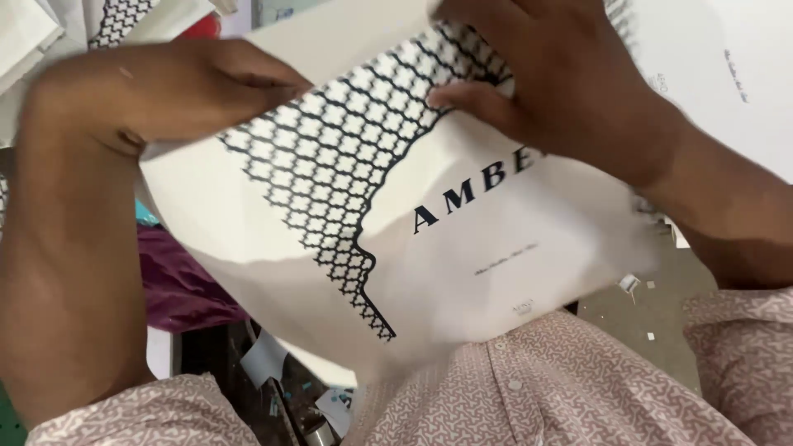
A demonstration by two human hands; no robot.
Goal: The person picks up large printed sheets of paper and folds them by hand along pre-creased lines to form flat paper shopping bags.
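Gripping the white paper sheet with a black lattice pattern and dark lettering at its upper edge, the left hand and right hand pinch it closed-fingered above the pink patterned shirt; purple cloth lies left of the sheet.

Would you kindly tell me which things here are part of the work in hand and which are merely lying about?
In hand: white paper bag with black lattice pattern, left hand, right hand.
Lying about: purple cloth, paper scraps on the floor, other patterned paper top left.

grey floor with small white paper scraps on it.
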